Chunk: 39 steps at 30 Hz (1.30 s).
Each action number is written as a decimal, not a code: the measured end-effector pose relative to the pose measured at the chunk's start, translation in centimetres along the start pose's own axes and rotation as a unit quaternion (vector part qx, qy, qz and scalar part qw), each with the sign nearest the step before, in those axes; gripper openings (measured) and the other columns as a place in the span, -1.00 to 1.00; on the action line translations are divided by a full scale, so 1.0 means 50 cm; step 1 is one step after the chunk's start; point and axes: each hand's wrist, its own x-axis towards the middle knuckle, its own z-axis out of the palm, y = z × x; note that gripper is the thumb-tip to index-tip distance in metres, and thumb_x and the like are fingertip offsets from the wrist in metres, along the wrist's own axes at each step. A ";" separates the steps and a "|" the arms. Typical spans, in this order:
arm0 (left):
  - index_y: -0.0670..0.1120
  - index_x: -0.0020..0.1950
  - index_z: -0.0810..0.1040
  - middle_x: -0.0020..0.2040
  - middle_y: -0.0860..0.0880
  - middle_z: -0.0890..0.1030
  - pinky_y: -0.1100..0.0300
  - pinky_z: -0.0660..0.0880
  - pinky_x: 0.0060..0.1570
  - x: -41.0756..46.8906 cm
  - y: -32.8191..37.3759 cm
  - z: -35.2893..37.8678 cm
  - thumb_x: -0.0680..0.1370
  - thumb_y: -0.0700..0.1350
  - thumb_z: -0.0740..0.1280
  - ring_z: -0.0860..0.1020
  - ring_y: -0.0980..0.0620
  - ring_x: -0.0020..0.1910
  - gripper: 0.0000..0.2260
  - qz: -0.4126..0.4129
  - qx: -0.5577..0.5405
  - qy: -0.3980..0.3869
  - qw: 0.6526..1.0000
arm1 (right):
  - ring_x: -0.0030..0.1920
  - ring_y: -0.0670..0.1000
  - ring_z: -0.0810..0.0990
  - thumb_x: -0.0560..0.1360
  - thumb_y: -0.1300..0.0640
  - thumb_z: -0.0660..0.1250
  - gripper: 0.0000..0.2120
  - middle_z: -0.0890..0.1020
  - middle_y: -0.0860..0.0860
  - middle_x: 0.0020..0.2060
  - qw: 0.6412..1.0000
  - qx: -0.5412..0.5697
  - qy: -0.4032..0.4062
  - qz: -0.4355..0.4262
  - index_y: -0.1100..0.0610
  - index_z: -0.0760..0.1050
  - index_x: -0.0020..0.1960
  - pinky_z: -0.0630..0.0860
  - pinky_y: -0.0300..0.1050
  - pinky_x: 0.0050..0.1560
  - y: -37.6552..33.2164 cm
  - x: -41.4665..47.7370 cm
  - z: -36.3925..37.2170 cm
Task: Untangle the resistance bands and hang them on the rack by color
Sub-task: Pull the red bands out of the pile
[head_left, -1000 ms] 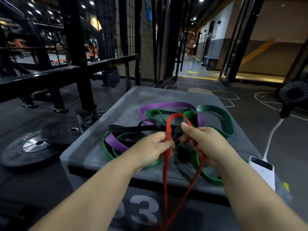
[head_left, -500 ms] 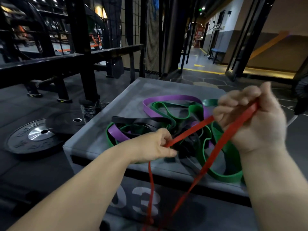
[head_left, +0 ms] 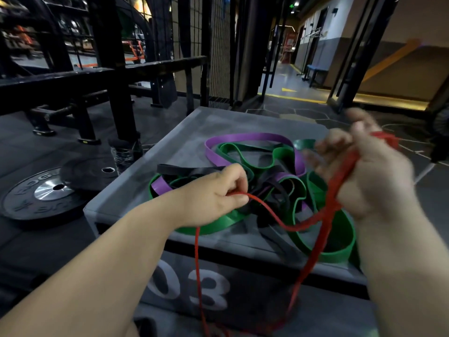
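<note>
- Red band [head_left: 318,242] is looping from your hands down past the grey box [head_left: 189,142] front.
- Your left hand [head_left: 213,198] is pinching 1 strand low; your right hand [head_left: 369,176], blurred, is gripping the other raised, probably to draw it clear.
- Green, purple and black bands [head_left: 255,166] are lying tangled on the box.

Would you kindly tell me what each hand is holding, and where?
Both hold the red band: the left hand pinches one strand between its fingers above the pile; the right hand grips another stretch, raised higher.
</note>
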 end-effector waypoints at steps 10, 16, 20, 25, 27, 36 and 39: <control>0.04 -0.21 0.66 -0.22 0.07 0.66 0.46 0.42 -0.32 -0.026 0.051 -0.022 0.36 -0.18 0.55 0.54 0.25 -0.38 -0.86 0.028 -0.071 0.048 0.996 | -0.45 0.02 0.57 0.65 0.07 0.12 -0.76 0.58 0.08 -0.39 0.931 -0.205 -0.213 0.217 0.16 0.48 -0.06 0.56 -0.12 -0.51 0.101 -0.075 0.074; -0.06 -0.16 0.62 -0.33 0.06 0.62 0.41 0.43 -0.31 -0.021 0.031 -0.032 0.34 -0.19 0.57 0.53 0.22 -0.39 -0.83 -0.020 -0.072 0.069 0.995 | -0.57 -0.08 0.28 0.38 -0.33 0.17 -0.53 0.39 0.01 -0.45 0.893 -0.224 -0.273 0.278 0.11 0.43 -0.21 0.23 -0.26 -0.54 0.114 -0.079 0.073; -0.08 -0.13 0.45 -0.35 0.07 0.56 0.35 0.45 -0.35 -0.017 0.006 -0.041 0.35 -0.28 0.55 0.51 0.15 -0.39 -0.70 -0.054 -0.112 0.027 0.992 | -0.57 -0.13 0.14 0.54 -0.08 0.22 -0.72 0.26 -0.04 -0.51 0.888 -0.245 -0.276 0.276 0.08 0.32 -0.23 0.06 -0.32 -0.57 0.116 -0.064 0.065; -0.10 -0.08 0.50 -0.30 0.08 0.61 0.28 0.49 -0.23 -0.024 -0.024 -0.061 0.45 -0.29 0.47 0.57 0.11 -0.33 -0.81 -0.083 -0.084 -0.033 0.992 | -0.59 -0.13 0.13 0.53 -0.06 0.20 -0.67 0.28 -0.04 -0.56 0.894 -0.271 -0.263 0.243 0.16 0.44 -0.26 0.03 -0.33 -0.58 0.104 -0.042 0.056; -0.13 -0.05 0.54 -0.28 0.08 0.62 0.29 0.53 -0.20 -0.027 -0.030 -0.070 0.47 -0.29 0.43 0.59 0.13 -0.26 -0.87 -0.087 -0.096 -0.049 0.990 | -0.58 -0.12 0.12 0.44 -0.10 0.22 -0.67 0.25 -0.04 -0.55 0.899 -0.256 -0.265 0.236 0.16 0.45 -0.27 0.04 -0.32 -0.58 0.094 -0.034 0.052; 0.04 -0.09 0.69 -0.18 0.03 0.62 0.30 0.52 -0.14 -0.027 -0.012 -0.074 0.48 -0.17 0.31 0.55 0.14 -0.19 -0.82 0.017 -0.293 -0.003 0.956 | -0.37 0.11 0.58 0.35 -0.48 0.06 -0.25 0.58 0.14 -0.37 0.843 -0.135 -0.394 0.340 0.22 0.55 -0.16 0.56 -0.01 -0.24 0.117 -0.021 0.025; 0.05 -0.01 0.66 -0.05 0.04 0.58 0.37 0.46 -0.05 -0.017 0.006 -0.056 0.55 -0.19 0.32 0.57 0.16 -0.12 -0.83 0.067 -0.168 0.031 0.983 | -0.28 0.17 0.65 0.24 -0.57 -0.02 -0.14 0.61 0.16 -0.34 0.827 -0.093 -0.417 0.366 0.21 0.55 -0.16 0.58 0.11 -0.06 0.122 -0.025 0.029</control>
